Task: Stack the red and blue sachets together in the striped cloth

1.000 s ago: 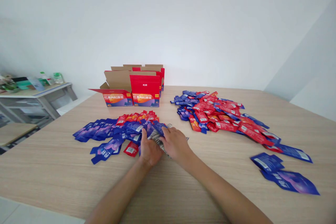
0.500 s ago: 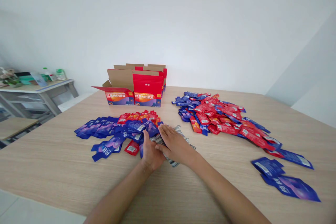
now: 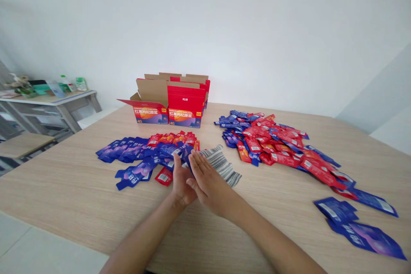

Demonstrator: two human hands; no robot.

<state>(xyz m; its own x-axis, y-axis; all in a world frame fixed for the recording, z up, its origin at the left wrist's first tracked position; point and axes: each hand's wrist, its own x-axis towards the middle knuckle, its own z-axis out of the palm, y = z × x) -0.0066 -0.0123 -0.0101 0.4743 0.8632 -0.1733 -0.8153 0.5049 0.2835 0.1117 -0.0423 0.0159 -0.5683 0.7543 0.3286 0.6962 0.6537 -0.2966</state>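
Observation:
My left hand [image 3: 180, 182] grips the near end of a fanned stack of sachets [image 3: 222, 166] that shows silvery striped edges and lies on the wooden table [image 3: 96, 209]. My right hand [image 3: 207, 182] rests flat against the same stack, fingers stretched out and together. Just left of my hands lie rows of blue sachets [image 3: 128, 152] and red sachets [image 3: 173, 138], with one blue sachet [image 3: 134, 175] and a small red sachet [image 3: 164, 176] nearer to me.
Red cardboard boxes [image 3: 184, 107] stand at the table's far side, one with open flaps [image 3: 148, 105]. A mixed pile of red and blue sachets [image 3: 272, 141] spreads to the right. Two blue sachets [image 3: 353, 222] lie near right. A shelf [image 3: 48, 99] stands at left.
My right hand has opened from gripping the stack to lying flat along it. The stack has fanned out to the right. The view has shifted slightly.

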